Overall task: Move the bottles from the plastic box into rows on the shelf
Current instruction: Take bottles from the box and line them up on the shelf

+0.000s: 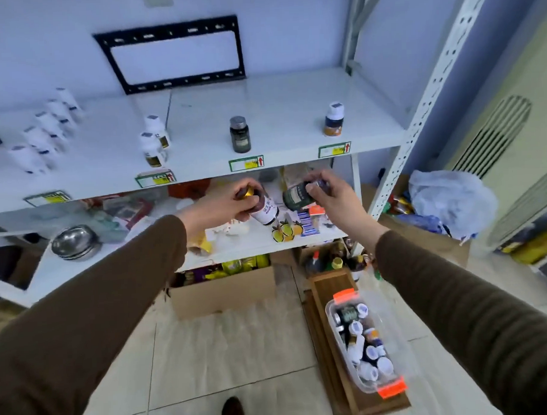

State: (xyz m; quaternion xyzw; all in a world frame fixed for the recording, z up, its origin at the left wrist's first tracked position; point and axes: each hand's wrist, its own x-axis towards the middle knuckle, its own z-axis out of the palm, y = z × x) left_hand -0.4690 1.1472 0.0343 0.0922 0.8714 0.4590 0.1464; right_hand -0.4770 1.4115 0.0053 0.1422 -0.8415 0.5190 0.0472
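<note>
Two bottles were gripped, your left hand (231, 203) curled round the gold-capped one (261, 206), right hand (325, 192) pinching the dark green one (296, 195); either could slip, tilted.

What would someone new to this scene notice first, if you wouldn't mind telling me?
First, the two brown-sleeved arms reaching forward: the left hand has a grip on a gold-capped bottle and the right hand on a dark green bottle, both held just below the upper shelf. Next, the clear plastic box with orange latches on the floor at lower right, full of bottles.
</note>
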